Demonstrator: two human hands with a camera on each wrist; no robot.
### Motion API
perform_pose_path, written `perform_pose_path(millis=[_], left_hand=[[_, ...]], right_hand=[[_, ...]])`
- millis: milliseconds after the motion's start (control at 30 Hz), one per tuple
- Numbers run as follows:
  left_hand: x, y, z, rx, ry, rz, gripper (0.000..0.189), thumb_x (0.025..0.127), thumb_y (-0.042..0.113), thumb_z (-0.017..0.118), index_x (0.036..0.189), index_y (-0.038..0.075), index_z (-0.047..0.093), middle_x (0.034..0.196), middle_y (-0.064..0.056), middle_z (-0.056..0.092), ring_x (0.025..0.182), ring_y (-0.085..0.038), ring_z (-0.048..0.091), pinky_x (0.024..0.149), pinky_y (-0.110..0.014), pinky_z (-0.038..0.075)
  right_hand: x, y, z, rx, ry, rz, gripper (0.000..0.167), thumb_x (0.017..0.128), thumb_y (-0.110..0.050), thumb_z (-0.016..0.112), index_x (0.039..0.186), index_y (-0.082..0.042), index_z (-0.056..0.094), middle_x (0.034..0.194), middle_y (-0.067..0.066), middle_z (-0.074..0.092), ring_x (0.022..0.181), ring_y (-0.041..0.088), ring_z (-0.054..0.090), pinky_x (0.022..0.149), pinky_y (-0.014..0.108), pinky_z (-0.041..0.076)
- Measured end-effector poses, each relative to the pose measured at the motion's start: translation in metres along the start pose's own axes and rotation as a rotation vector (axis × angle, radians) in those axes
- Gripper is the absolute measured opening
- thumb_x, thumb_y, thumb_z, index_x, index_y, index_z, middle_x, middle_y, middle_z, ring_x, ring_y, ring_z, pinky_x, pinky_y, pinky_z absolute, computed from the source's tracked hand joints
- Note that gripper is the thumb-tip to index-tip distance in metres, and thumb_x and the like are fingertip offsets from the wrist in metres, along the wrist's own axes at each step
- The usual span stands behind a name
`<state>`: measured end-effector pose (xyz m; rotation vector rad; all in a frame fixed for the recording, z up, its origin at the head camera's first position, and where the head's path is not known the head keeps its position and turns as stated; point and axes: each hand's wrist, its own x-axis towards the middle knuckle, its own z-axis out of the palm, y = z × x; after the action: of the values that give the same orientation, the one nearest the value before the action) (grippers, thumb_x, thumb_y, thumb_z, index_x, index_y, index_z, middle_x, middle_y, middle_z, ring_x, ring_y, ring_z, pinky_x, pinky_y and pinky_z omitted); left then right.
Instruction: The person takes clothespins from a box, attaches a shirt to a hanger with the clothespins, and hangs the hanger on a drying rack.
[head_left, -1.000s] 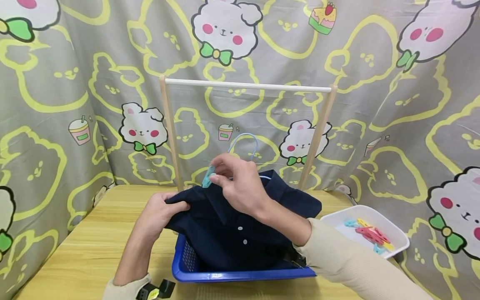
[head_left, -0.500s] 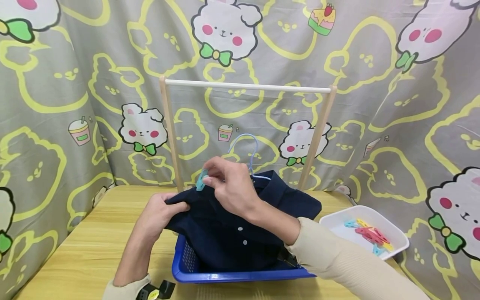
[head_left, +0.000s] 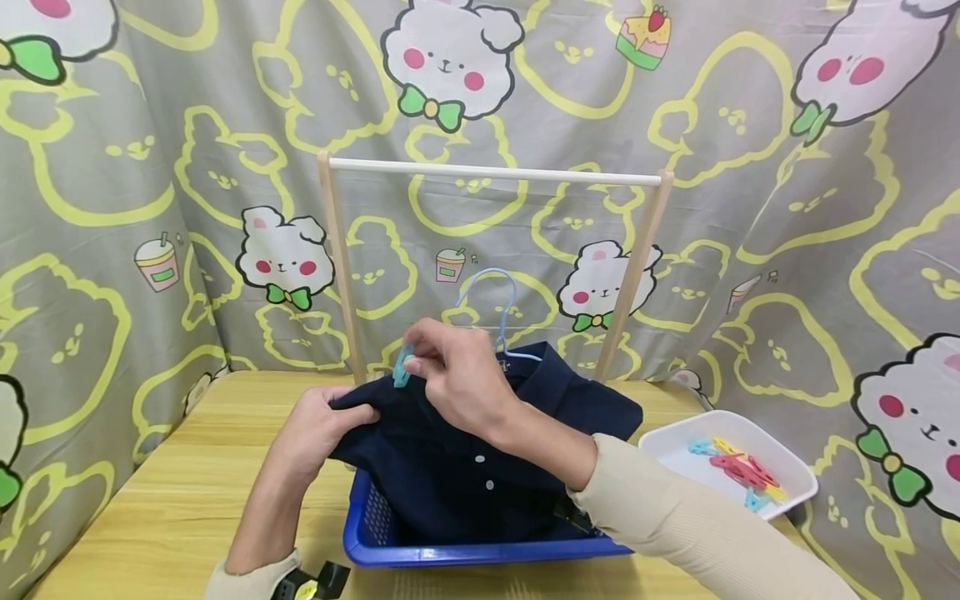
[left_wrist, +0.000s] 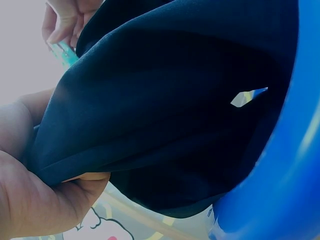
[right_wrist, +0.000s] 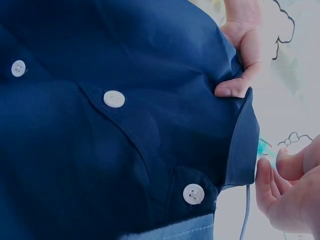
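A navy shirt with white buttons sits on a light blue wire hanger, its lower part down in a blue basket. My left hand grips the shirt near its left shoulder end, thumb on top of the cloth. Between thumb and fingers, my right hand pinches a teal clothespin, whose lower tip is right at the shoulder's top edge. In the left wrist view the clothespin shows beside the cloth edge. The shirt's collar partly hides it in the right wrist view.
Behind the shirt stands a wooden rack with a white crossbar. To the right, a white tray holds several clothespins in red, yellow and blue. A patterned curtain encloses the wooden table.
My right hand has moved left and slightly down, bringing the teal clothespin further out along the shirt's shoulder. The left hand has kept its grip in the same place.
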<state>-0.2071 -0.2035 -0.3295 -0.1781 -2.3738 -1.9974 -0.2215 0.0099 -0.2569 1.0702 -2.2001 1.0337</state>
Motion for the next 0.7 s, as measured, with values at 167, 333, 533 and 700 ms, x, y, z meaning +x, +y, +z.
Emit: perform_pose_path(millis=[167,333,533,700], left_hand=[[-0.0004,0.0003,-0.0002,0.009,0.005,-0.003,0.016,0.087,0.007,0.07,0.074,0.006,0.062,0.062,0.004,0.059,0.059,-0.015,0.062,0.06,-0.029,0.053],[-0.0006,0.0004,-0.0001,0.008,0.005,-0.004,0.014,0.087,0.007,0.07,0.075,0.006,0.063,0.062,0.004,0.059,0.06,-0.015,0.062,0.06,-0.029,0.053],[-0.0003,0.0003,0.0001,0.005,0.01,-0.006,0.012,0.087,0.007,0.07,0.077,0.005,0.065,0.063,0.004,0.061,0.06,-0.014,0.063,0.061,-0.029,0.053],[-0.0002,0.0005,0.0001,-0.008,0.002,-0.008,0.008,0.087,0.007,0.07,0.079,0.004,0.067,0.064,0.004,0.063,0.06,-0.014,0.064,0.061,-0.028,0.054]], right_hand=[[-0.0006,0.0006,0.001,-0.011,-0.006,-0.033,0.01,0.091,0.0,0.069,0.098,-0.008,0.069,0.084,0.001,0.074,0.07,0.009,0.066,0.07,0.019,0.052],[-0.001,0.0012,0.002,-0.018,-0.013,-0.042,0.011,0.092,0.001,0.068,0.098,-0.008,0.069,0.082,0.0,0.073,0.068,0.008,0.064,0.068,0.019,0.052],[-0.002,0.0012,0.0021,-0.035,-0.032,-0.047,0.012,0.093,0.002,0.066,0.099,-0.009,0.068,0.085,0.001,0.073,0.068,0.008,0.063,0.068,0.019,0.051],[-0.0027,0.001,0.0021,-0.056,-0.043,-0.05,0.013,0.093,0.002,0.066,0.1,-0.009,0.068,0.085,0.001,0.073,0.07,0.01,0.064,0.067,0.02,0.051]])
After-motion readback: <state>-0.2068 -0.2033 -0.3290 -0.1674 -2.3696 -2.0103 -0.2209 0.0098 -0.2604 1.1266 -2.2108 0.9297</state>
